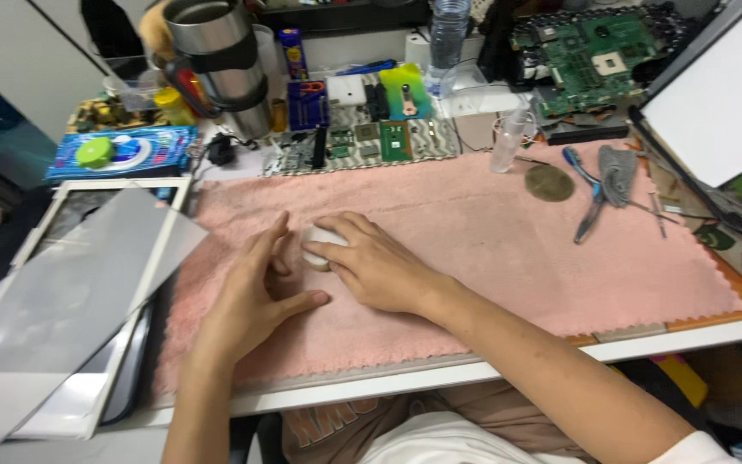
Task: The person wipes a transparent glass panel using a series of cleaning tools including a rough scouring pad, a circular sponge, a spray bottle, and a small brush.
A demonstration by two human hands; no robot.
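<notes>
Both of my hands meet over a pink towel (491,241) spread on the desk. My right hand (371,262) is closed around a small white roll, probably tape (319,247), with the fingers wrapped over its top. My left hand (255,296) rests beside it on the towel. Its fingers are apart, the fingertips touch the roll's left side, and the thumb points right. Most of the roll is hidden by my fingers.
A white-framed tablet (88,404) with a loose grey sheet (70,283) lies at the left. Circuit boards (362,142), a steel tumbler (221,60), a wipes pack (122,153), a clear bottle (508,142), pliers (590,193) and a motherboard (603,56) line the back. A white panel (723,94) stands at the right.
</notes>
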